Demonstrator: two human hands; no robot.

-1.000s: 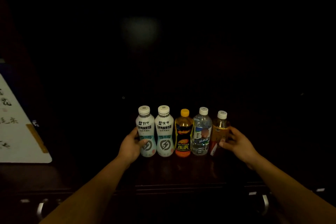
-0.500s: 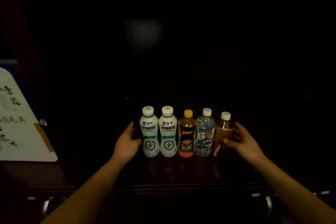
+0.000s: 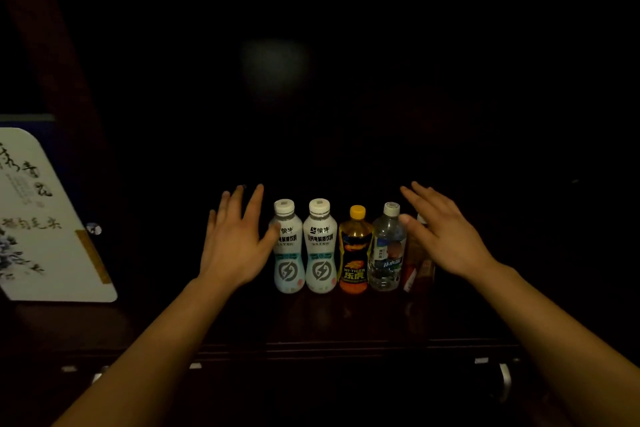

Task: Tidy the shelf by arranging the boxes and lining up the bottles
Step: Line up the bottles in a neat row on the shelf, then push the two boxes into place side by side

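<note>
Several bottles stand upright in a tight row on a dark shelf [image 3: 311, 319]: two white drink bottles [image 3: 288, 253] [image 3: 320, 253], an orange-capped dark bottle [image 3: 354, 253], a clear water bottle [image 3: 387, 250] and an amber tea bottle [image 3: 419, 270], which my right hand partly hides. My left hand [image 3: 233, 239] hovers open at the left end of the row, its thumb close to the first white bottle. My right hand [image 3: 441, 232] is open over the right end, fingers spread, holding nothing.
A white box with ink calligraphy [image 3: 45, 218] leans at the far left, in front of a dark blue box [image 3: 31, 120]. The shelf's back and top are dark wood. Drawer handles [image 3: 504, 380] show below the shelf's front edge.
Both hands have let go of the end bottles, lifted and spread open. The row of bottles has not moved.
</note>
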